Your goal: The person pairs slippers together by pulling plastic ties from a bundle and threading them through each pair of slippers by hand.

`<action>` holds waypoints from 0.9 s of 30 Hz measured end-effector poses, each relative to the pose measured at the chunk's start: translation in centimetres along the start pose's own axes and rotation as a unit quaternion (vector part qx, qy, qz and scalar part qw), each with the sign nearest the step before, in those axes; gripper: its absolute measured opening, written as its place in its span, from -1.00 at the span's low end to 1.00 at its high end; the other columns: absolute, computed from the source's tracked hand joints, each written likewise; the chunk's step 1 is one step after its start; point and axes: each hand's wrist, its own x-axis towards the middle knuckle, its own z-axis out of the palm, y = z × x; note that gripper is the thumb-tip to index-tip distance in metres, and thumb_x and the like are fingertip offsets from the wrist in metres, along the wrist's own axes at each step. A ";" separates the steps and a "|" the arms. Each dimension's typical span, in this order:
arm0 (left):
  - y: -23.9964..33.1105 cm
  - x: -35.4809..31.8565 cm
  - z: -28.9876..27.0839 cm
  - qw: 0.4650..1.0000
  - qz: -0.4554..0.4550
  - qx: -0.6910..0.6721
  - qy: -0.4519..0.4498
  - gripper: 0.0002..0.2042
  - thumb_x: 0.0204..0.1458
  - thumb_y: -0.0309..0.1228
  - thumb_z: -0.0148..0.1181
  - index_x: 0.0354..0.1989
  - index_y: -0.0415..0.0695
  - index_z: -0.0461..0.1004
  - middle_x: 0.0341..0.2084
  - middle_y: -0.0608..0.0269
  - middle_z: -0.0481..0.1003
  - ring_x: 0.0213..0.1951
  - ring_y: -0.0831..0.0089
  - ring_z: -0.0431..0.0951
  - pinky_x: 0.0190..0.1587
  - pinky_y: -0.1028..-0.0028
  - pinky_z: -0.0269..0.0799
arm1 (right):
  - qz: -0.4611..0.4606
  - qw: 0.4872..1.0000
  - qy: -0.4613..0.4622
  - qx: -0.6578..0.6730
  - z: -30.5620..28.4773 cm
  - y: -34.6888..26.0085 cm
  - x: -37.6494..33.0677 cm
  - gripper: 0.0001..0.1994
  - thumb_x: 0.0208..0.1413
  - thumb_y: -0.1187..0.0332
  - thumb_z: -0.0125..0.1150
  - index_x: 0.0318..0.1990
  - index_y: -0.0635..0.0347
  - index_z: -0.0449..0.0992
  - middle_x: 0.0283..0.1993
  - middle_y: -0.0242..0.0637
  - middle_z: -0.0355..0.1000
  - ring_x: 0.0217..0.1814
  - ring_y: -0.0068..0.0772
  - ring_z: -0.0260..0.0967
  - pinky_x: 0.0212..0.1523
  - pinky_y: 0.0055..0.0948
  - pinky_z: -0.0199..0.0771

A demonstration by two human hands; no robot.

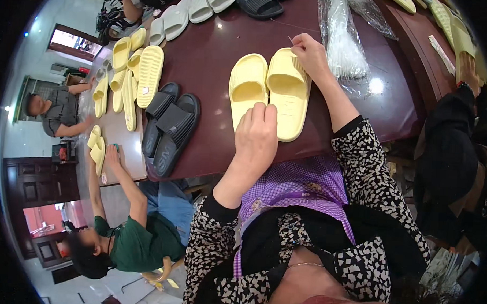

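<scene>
The grip of the right hand (pixel 310 53) is a narrow pinch: a thin needle-like pin (pixel 291 41) is held between thumb and fingertips at the toe end of the right yellow slide (pixel 288 97), with the rest of the hand resting on the strap. The left hand (pixel 256 135) is laid flat, fingers closed over the heels, holding nothing but pressing where the left yellow slide (pixel 246 88) meets its mate. The pair lies side by side, touching, soles down, on the dark red surface (pixel 214 60) just in front of the person's apron.

The pin is judged the chief risk: so slight a thing could be dropped or lost against the glossy top, or a finger pricked if the foam gives suddenly (the tip itself is too small to be made out). If pressure at the heels is eased, the slides may be pushed apart and the pair misaligned. The clear bag of ties (pixel 341 40) lies just beside the right wrist and could be dragged or snagged by the sleeve. Two dark slides (pixel 170 125) lie near the surface's edge to the left, and could be knocked off by an elbow. Co-workers are seen at a second table (pixel 113 131) stacked with yellow slides, well apart
</scene>
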 end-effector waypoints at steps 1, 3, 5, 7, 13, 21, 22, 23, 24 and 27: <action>0.3 -0.1 -0.1 1.000 0.014 0.018 0.000 -0.87 -0.23 -0.60 0.02 -0.45 -0.21 0.27 -0.50 0.12 0.27 -0.45 0.23 0.38 -0.39 0.35 0.36 | 0.000 1.000 0.002 0.007 0.0 0.1 0.0 -0.81 -0.09 0.47 0.20 -0.26 0.28 0.47 -0.43 -0.21 0.48 -0.37 -0.40 0.45 -0.29 -0.47 0.43; 0.7 -0.1 0.0 1.000 0.017 0.017 -0.002 -0.87 -0.24 -0.60 0.02 -0.46 -0.21 0.27 -0.50 0.12 0.26 -0.45 0.24 0.36 -0.38 0.36 0.34 | 0.004 1.000 0.004 0.013 0.0 0.3 0.0 -0.81 -0.09 0.47 0.21 -0.26 0.28 0.47 -0.43 -0.23 0.49 -0.37 -0.44 0.44 -0.30 -0.49 0.42; 1.0 -0.3 0.0 0.999 0.023 0.022 0.000 -0.87 -0.25 -0.60 0.02 -0.47 -0.20 0.26 -0.52 0.14 0.23 -0.44 0.26 0.32 -0.36 0.37 0.31 | 0.002 1.000 0.004 0.023 0.0 0.3 0.1 -0.81 -0.08 0.48 0.21 -0.26 0.28 0.48 -0.44 -0.27 0.49 -0.39 -0.50 0.43 -0.30 -0.53 0.42; 1.2 -0.5 -0.1 0.999 0.017 0.027 -0.006 -0.87 -0.25 -0.59 0.02 -0.47 -0.20 0.27 -0.51 0.14 0.23 -0.44 0.26 0.32 -0.35 0.37 0.30 | 0.002 1.000 0.004 0.029 -0.1 0.3 0.1 -0.82 -0.08 0.48 0.21 -0.26 0.28 0.49 -0.44 -0.29 0.48 -0.39 -0.54 0.42 -0.31 -0.55 0.41; 1.9 -2.0 -0.6 0.999 0.010 0.046 -0.027 -0.87 -0.23 -0.58 0.01 -0.44 -0.21 0.28 -0.49 0.15 0.25 -0.41 0.26 0.32 -0.33 0.38 0.29 | 0.020 0.999 -0.001 0.033 -0.4 0.0 0.1 -0.83 -0.06 0.49 0.21 -0.27 0.29 0.50 -0.44 -0.33 0.47 -0.40 -0.58 0.40 -0.32 -0.57 0.40; 0.9 -2.8 1.6 0.995 -0.021 -0.080 -0.055 -0.89 -0.19 -0.61 0.03 -0.43 -0.24 0.30 -0.46 0.09 0.29 -0.38 0.17 0.35 -0.30 0.32 0.30 | 0.019 0.999 -0.015 0.039 -0.3 0.1 0.1 -0.85 -0.06 0.48 0.21 -0.28 0.29 0.50 -0.44 -0.34 0.47 -0.40 -0.59 0.38 -0.32 -0.58 0.40; 0.5 -2.8 1.9 0.995 -0.021 -0.079 -0.053 -0.89 -0.19 -0.61 0.03 -0.43 -0.24 0.30 -0.46 0.09 0.29 -0.38 0.17 0.35 -0.30 0.32 0.30 | 0.031 0.999 -0.020 0.040 -0.3 0.1 0.0 -0.85 -0.06 0.48 0.21 -0.29 0.29 0.50 -0.44 -0.34 0.47 -0.40 -0.59 0.38 -0.32 -0.58 0.40; -0.2 -2.8 2.3 0.991 -0.017 -0.118 -0.064 -0.89 -0.17 -0.61 0.03 -0.42 -0.24 0.30 -0.47 0.07 0.30 -0.37 0.15 0.35 -0.29 0.30 0.30 | 0.023 0.999 -0.017 0.042 -0.3 0.1 0.0 -0.85 -0.06 0.48 0.21 -0.29 0.29 0.50 -0.44 -0.34 0.47 -0.40 -0.59 0.38 -0.32 -0.58 0.40; -1.0 -2.7 2.6 0.985 -0.014 -0.157 -0.074 -0.90 -0.15 -0.61 0.04 -0.42 -0.25 0.30 -0.47 0.06 0.31 -0.37 0.13 0.36 -0.29 0.28 0.30 | 0.027 0.999 -0.022 0.042 -0.3 0.1 -0.1 -0.85 -0.06 0.48 0.21 -0.29 0.29 0.50 -0.45 -0.34 0.47 -0.40 -0.58 0.38 -0.32 -0.58 0.40; -3.7 -2.1 3.4 0.974 -0.005 -0.206 -0.091 -0.91 -0.11 -0.61 0.04 -0.40 -0.27 0.30 -0.47 0.03 0.33 -0.36 0.10 0.37 -0.29 0.26 0.31 | 0.034 0.998 -0.030 0.041 -0.2 0.1 -0.2 -0.85 -0.06 0.47 0.21 -0.30 0.29 0.50 -0.45 -0.34 0.47 -0.40 -0.57 0.38 -0.32 -0.57 0.40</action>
